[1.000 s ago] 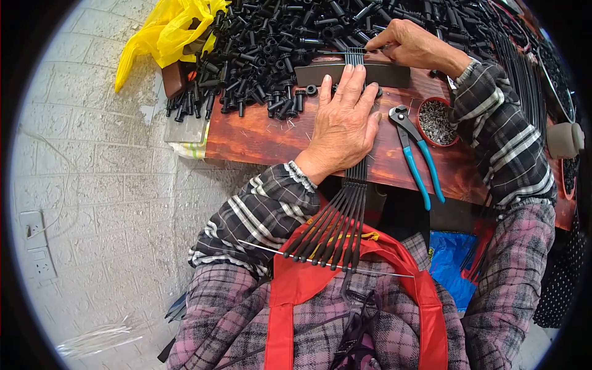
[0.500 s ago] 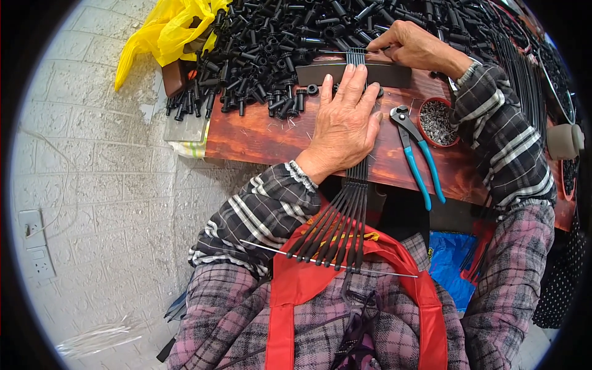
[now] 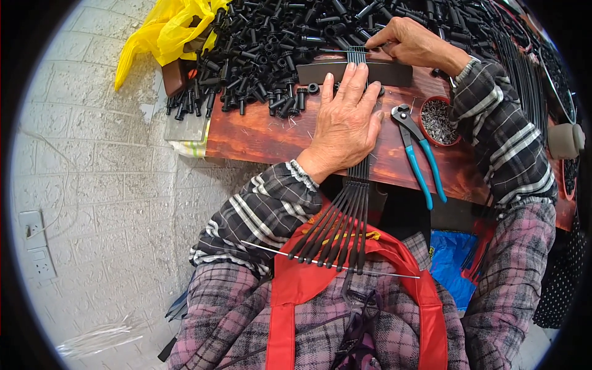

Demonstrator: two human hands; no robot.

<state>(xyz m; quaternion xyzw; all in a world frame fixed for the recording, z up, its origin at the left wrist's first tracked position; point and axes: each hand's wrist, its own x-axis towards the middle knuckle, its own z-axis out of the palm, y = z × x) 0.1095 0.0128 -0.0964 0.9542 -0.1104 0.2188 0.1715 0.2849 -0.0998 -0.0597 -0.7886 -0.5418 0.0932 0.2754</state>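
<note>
A bundle of thin black cords (image 3: 357, 168) runs from the far side of the red-brown table toward my lap. Flat on the bundle lies my left hand (image 3: 345, 126), its fingers stretched out and pointing away from me over a long dark grey block (image 3: 391, 75). My right hand (image 3: 416, 44) is closed at the cords' far ends, its fingertips at a thin rod (image 3: 333, 50) crossing them. Nearer me the cords fan out into thicker black ends (image 3: 330, 251), strung along a thin metal rod (image 3: 394, 275) above a red strap.
Black plastic fittings (image 3: 265, 55) are heaped across the back. Blue-handled pliers (image 3: 414, 148) lie right of my left hand, beside a red bowl (image 3: 422, 123) of small metal pieces. A yellow plastic bag (image 3: 160, 40) sits at the far left, near a white brick-patterned wall (image 3: 105, 179).
My right hand has shifted very slightly up and left at the cord ends. My left hand stays flat on the cords.
</note>
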